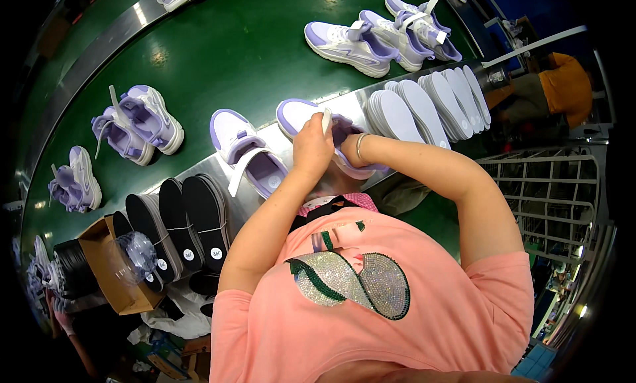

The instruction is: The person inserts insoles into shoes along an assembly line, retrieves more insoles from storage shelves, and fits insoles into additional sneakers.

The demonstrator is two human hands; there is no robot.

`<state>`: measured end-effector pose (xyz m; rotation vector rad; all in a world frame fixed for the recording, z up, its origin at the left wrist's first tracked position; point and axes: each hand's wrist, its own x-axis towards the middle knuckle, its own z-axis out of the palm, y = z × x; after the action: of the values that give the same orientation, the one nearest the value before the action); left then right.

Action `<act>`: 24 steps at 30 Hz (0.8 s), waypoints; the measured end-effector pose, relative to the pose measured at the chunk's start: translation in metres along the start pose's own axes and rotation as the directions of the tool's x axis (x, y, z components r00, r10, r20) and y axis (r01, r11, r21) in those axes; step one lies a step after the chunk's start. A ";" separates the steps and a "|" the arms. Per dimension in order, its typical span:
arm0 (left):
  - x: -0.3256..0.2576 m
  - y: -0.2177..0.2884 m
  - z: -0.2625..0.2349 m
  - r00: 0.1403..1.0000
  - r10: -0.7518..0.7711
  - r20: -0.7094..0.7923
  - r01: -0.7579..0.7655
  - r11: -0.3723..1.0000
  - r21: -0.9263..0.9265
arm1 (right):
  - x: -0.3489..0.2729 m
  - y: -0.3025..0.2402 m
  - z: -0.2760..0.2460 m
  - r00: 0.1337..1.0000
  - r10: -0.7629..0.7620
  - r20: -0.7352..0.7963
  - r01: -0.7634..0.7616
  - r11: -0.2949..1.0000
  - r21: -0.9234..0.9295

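A white and lilac sneaker (296,110) lies at the metal edge of the green bench, its toe pointing away from me. My left hand (313,143) is closed on the sneaker's white strap (326,120), pulling it up at the opening. Into that opening reaches my right hand (354,151), with a bangle at the wrist; its fingers are hidden inside. Just left of it sits a matching sneaker (228,128), its strap (245,168) folded back and a pale insole with a round mark showing inside.
White insoles (397,115) stand in stacks along the right edge, black insoles (211,214) at the left beside a cardboard box (99,267). More sneakers (351,45) and pairs (142,125) rest on the green surface. A wire rack (550,197) and a person in orange (566,88) are at right.
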<state>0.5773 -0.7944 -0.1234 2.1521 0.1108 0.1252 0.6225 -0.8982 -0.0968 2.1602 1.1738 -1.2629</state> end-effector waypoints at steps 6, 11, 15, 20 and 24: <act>0.001 0.001 0.005 0.999 -0.032 0.042 0.030 0.998 0.048 | 0.013 0.004 0.020 0.978 0.210 0.003 -0.209 0.972 0.109; 0.000 0.001 0.009 0.999 -0.015 0.031 0.013 0.998 0.061 | 0.005 0.012 0.022 0.997 0.071 -0.017 -0.070 0.997 0.028; 0.001 0.002 0.011 0.998 -0.024 0.054 0.020 0.997 0.076 | -0.028 0.023 0.016 0.998 -0.050 0.046 0.044 0.993 0.114; 0.004 0.007 0.014 0.998 -0.033 0.048 0.029 0.996 0.084 | -0.036 0.018 0.034 0.995 -0.060 0.085 0.055 0.997 0.053; 0.006 0.007 0.017 0.998 -0.024 0.064 0.019 0.997 0.075 | -0.032 0.023 0.046 0.995 -0.076 0.069 0.075 0.997 0.028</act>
<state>0.5855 -0.8114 -0.1262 2.2266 0.1023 0.0396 0.6089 -0.9569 -0.0963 2.0889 1.2275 -1.3807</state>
